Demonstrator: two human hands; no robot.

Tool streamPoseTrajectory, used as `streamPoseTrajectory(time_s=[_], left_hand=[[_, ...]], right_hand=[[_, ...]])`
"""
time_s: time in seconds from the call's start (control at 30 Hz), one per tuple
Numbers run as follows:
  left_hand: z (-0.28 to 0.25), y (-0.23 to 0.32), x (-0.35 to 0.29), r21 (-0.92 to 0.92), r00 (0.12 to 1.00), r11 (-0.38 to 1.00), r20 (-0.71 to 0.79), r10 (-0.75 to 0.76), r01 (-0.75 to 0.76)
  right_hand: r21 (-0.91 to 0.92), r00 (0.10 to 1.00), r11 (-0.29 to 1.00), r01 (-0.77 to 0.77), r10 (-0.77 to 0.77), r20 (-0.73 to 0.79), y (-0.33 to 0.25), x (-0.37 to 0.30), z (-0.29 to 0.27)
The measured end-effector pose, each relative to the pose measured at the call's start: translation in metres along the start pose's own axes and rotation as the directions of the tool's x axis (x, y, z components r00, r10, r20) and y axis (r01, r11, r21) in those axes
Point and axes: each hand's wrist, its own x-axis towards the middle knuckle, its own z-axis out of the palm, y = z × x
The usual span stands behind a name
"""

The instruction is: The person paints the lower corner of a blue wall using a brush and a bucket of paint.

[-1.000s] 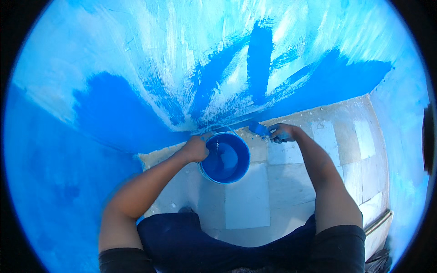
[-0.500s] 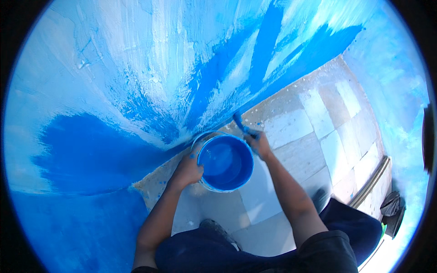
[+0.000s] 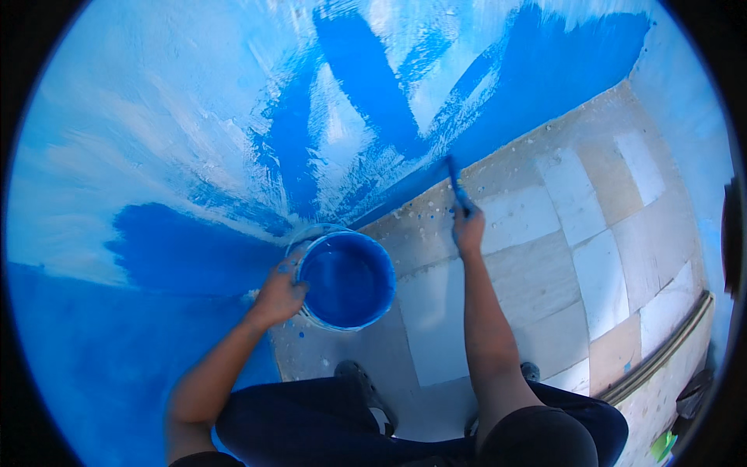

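Note:
My left hand point(image 3: 280, 293) is closed on the left side of a round paint bucket point(image 3: 389, 300), its thumb at the rim. Blue paint point(image 3: 346, 282) lies inside the bucket, and a thin handle loops at its far side. Farther right, my right hand point(image 3: 468, 227) is wrapped around a paintbrush point(image 3: 456, 180). The bristle end points away from me, at the foot of the wall point(image 3: 373, 82) where it meets the floor. Fresh dark blue strokes cover parts of the paler, streaked wall. Whether the bristles touch the wall is hard to make out.
Pale tiles in mixed tones make up the floor point(image 3: 529, 276), with paint specks along the wall's edge. To the left is another blue wall point(image 3: 93, 366). A long dark strip point(image 3: 661, 354) runs along the floor's right side. My shoe point(image 3: 356, 381) is below the bucket.
My view has shifted, so the bucket and my left hand now appear farther left. The brush has moved away from the bucket, up and right along the wall's base, and its bristle end points more directly away.

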Motion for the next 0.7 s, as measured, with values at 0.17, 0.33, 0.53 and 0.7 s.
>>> streamPoseTrajectory(time_s=[0.17, 0.33, 0.53, 0.7], left_hand=[[-0.024, 0.068, -0.047, 0.094, 0.983, 0.994, -0.180, -0.046, 0.064], [-0.042, 0.079, -0.093, 0.284, 0.946, 0.941, -0.312, -0.090, 0.183], [-0.042, 0.043, -0.133, 0.100, 0.890, 0.934, -0.353, -0.289, 0.343], [-0.058, 0.051, -0.148, 0.123, 0.934, 0.948, -0.248, -0.259, 0.295]], right_hand=[[0.015, 0.965, 0.999, 0.035, -0.038, 0.259, 0.013, -0.089, 0.079], [0.059, 0.861, 0.996, 0.060, -0.082, 0.502, -0.027, -0.129, 0.098], [0.148, 0.981, 0.972, -0.182, 0.170, 0.092, -0.023, -0.078, 0.054], [0.136, 0.995, 0.985, -0.101, 0.096, 0.040, -0.047, -0.110, 0.088]])
